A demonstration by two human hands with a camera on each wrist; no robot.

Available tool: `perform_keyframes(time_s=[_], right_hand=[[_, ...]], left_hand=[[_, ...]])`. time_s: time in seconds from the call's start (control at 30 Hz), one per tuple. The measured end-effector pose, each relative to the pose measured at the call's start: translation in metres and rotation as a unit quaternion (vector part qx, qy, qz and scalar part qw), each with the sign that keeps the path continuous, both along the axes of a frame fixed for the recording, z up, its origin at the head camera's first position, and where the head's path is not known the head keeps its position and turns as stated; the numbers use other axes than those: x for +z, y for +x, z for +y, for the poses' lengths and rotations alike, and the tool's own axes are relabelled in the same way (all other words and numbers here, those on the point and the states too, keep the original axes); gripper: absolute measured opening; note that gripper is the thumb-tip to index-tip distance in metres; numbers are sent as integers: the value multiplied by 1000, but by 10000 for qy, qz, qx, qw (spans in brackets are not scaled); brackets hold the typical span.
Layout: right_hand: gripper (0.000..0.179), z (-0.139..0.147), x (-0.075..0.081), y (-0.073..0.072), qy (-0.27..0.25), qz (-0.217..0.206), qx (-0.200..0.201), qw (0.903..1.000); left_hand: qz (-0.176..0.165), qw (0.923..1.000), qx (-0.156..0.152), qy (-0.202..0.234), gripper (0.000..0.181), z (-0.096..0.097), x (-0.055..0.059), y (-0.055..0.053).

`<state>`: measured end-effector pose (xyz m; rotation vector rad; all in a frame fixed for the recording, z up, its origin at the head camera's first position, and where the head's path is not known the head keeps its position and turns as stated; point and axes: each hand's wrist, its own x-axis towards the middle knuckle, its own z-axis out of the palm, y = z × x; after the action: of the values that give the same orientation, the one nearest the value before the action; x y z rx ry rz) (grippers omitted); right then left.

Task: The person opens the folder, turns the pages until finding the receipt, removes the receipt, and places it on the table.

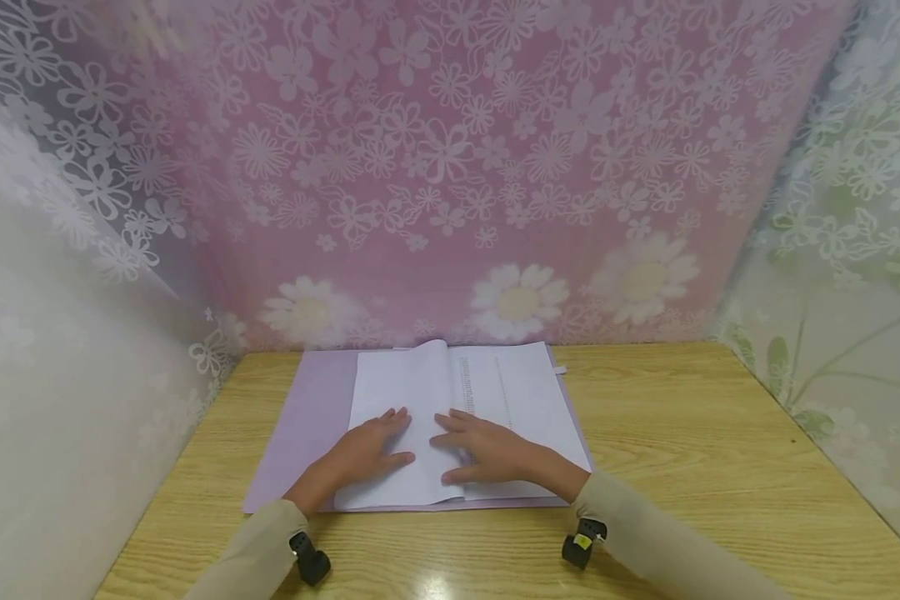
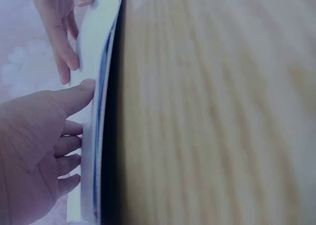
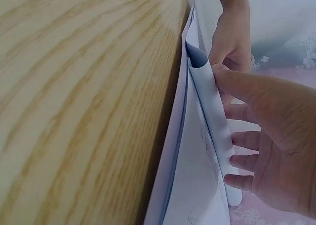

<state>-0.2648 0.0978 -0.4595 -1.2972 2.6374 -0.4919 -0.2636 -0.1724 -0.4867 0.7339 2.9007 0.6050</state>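
Plainly, your lilac folder [image 1: 315,408] lies open on the table [image 1: 202,500], likely giving its papers a flat backing. Your left hand [image 1: 363,448] rests spread on the white page [image 1: 393,383], apparently steadying it; your right hand [image 1: 495,452], fingers spread too, touches the raised fold [image 1: 438,371], probably to keep it off the printed sheet [image 1: 528,400].

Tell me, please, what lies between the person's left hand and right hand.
The head view shows only a bare stretch of white page between the left hand and the right hand.
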Motion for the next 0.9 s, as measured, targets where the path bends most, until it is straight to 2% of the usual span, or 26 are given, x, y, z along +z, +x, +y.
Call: perform_keyframes(time_s=[0.2, 0.47, 0.67, 0.9], right_hand=[[59, -3, 3, 0, 177, 39, 28, 9998], [61, 0, 15, -7, 198, -211, -26, 9996], [63, 19, 23, -32, -236, -514, -650, 9963], [69, 60, 31, -74, -723, -425, -1369, 9870]], left_hand=[[-58, 9999, 9, -103, 70, 1, 2, -3], [-198, 9997, 72, 104, 68, 3, 7, -2], [-199, 9996, 59, 173, 68, 3, 7, -1], [-208, 9997, 76, 143, 69, 1, 5, -2]])
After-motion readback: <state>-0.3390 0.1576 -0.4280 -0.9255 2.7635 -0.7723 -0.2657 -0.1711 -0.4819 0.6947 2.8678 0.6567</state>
